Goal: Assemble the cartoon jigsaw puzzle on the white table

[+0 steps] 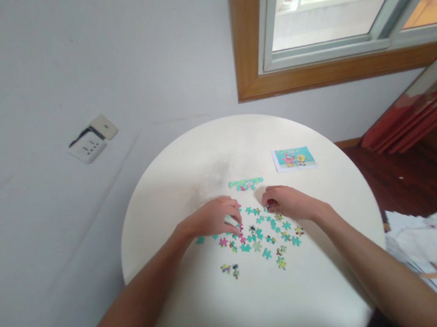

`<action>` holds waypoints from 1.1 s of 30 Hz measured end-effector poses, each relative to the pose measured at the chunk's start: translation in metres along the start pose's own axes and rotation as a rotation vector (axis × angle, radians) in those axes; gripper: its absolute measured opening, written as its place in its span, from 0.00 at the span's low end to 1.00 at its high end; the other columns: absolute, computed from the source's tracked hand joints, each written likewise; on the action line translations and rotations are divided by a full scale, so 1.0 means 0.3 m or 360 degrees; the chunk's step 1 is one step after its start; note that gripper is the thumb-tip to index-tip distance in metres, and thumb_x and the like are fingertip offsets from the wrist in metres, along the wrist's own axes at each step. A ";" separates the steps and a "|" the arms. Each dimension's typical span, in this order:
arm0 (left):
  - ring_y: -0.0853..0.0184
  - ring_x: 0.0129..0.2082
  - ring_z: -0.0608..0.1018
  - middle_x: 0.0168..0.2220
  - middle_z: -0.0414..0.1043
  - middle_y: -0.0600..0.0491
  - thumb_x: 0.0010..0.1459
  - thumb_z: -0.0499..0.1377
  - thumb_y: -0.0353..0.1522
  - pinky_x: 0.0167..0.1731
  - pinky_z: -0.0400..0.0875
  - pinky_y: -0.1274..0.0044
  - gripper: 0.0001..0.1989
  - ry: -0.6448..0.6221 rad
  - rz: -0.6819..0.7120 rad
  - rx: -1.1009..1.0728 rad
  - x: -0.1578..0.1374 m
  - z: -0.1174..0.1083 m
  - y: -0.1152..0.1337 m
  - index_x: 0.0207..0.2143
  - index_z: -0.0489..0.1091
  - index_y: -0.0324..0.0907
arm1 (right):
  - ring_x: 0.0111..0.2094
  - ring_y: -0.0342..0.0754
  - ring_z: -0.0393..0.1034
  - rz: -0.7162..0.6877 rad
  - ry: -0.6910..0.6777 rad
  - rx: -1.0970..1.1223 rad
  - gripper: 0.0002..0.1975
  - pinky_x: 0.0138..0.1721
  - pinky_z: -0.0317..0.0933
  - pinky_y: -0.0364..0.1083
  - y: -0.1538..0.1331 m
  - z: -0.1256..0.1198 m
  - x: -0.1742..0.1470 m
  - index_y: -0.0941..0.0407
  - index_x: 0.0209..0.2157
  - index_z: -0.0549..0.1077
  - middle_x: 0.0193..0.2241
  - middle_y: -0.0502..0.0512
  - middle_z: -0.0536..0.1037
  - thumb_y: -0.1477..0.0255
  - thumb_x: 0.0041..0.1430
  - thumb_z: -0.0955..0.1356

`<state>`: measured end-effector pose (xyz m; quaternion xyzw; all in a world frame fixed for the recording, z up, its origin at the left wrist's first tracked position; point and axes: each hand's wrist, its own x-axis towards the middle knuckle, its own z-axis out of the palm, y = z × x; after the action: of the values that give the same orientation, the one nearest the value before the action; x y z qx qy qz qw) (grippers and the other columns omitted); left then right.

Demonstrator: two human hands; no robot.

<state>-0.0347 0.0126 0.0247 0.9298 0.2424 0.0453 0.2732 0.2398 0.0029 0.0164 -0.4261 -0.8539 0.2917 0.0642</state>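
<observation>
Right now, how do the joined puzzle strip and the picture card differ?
The joined puzzle strip is narrow with a notched lower edge; the picture card is taller, with straight edges. The card shows a yellow figure; the strip shows none. Both lie on the white table and share teal-green colouring.

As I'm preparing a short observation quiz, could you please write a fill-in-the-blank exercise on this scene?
1. The table's main colour is ____.
2. Of the left hand and right hand, the one nearer the card is the ____.
3. Of the joined strip and loose pieces, the one nearer the window is the ____.
4. The curtain's main colour is ____.

Missing words: white; right hand; joined strip; red.
</observation>
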 end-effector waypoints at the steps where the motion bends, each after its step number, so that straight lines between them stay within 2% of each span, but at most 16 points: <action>1: 0.64 0.42 0.75 0.36 0.74 0.53 0.52 0.69 0.41 0.45 0.63 0.75 0.11 -0.0012 0.0000 0.0036 0.001 0.005 0.002 0.34 0.78 0.45 | 0.33 0.45 0.68 0.0003 -0.0003 -0.0001 0.04 0.36 0.56 0.43 -0.002 -0.003 0.000 0.55 0.31 0.75 0.33 0.53 0.76 0.77 0.55 0.68; 9: 0.64 0.41 0.75 0.37 0.75 0.52 0.58 0.63 0.31 0.46 0.63 0.75 0.03 -0.0046 -0.0018 0.0087 0.008 0.024 0.020 0.36 0.76 0.44 | 0.31 0.45 0.67 0.0055 0.0163 -0.0071 0.10 0.32 0.55 0.44 -0.019 -0.013 0.001 0.55 0.35 0.76 0.33 0.55 0.76 0.65 0.63 0.66; 14: 0.65 0.40 0.75 0.38 0.74 0.53 0.61 0.56 0.25 0.44 0.65 0.75 0.10 0.0011 -0.0039 -0.0006 0.012 0.024 0.043 0.38 0.76 0.45 | 0.31 0.45 0.67 0.0037 0.0200 -0.0076 0.09 0.33 0.55 0.44 -0.021 -0.007 0.005 0.55 0.37 0.76 0.34 0.55 0.77 0.66 0.64 0.65; 19: 0.63 0.41 0.74 0.40 0.74 0.51 0.59 0.61 0.30 0.44 0.65 0.74 0.09 0.0091 -0.0140 0.0037 0.011 0.031 0.047 0.43 0.73 0.43 | 0.30 0.45 0.66 0.0024 0.0197 -0.0086 0.10 0.32 0.55 0.44 -0.028 -0.012 0.007 0.55 0.36 0.75 0.32 0.55 0.76 0.67 0.65 0.64; 22: 0.63 0.39 0.74 0.38 0.74 0.51 0.56 0.65 0.32 0.42 0.65 0.74 0.08 0.0088 -0.0210 0.0116 0.016 0.038 0.043 0.39 0.73 0.41 | 0.30 0.45 0.66 0.0036 0.0207 -0.0102 0.10 0.32 0.54 0.44 -0.033 -0.015 0.006 0.55 0.34 0.75 0.32 0.54 0.76 0.68 0.65 0.64; 24: 0.64 0.40 0.74 0.37 0.74 0.51 0.58 0.63 0.30 0.42 0.65 0.74 0.04 0.0088 -0.0192 0.0118 0.018 0.041 0.039 0.37 0.74 0.41 | 0.30 0.45 0.66 0.0032 0.0213 -0.0103 0.10 0.32 0.54 0.44 -0.034 -0.014 0.005 0.56 0.33 0.75 0.32 0.55 0.76 0.68 0.65 0.64; 28: 0.64 0.42 0.75 0.40 0.76 0.51 0.61 0.59 0.28 0.46 0.64 0.73 0.06 0.0153 -0.0147 0.0067 0.015 0.040 0.030 0.40 0.76 0.43 | 0.30 0.44 0.65 0.0001 0.0236 -0.0081 0.10 0.33 0.54 0.43 -0.033 -0.010 0.006 0.56 0.33 0.74 0.32 0.54 0.76 0.68 0.65 0.64; 33: 0.62 0.39 0.75 0.36 0.75 0.51 0.57 0.65 0.35 0.42 0.65 0.73 0.06 0.0169 -0.0259 0.0206 0.013 0.039 0.036 0.35 0.75 0.41 | 0.30 0.44 0.65 -0.0010 0.0233 -0.0082 0.09 0.33 0.54 0.43 -0.031 -0.009 0.008 0.55 0.34 0.74 0.32 0.54 0.76 0.69 0.65 0.64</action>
<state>-0.0241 0.0008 0.0204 0.9191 0.3336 0.0565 0.2021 0.2329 0.0015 0.0233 -0.4453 -0.8554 0.2375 0.1164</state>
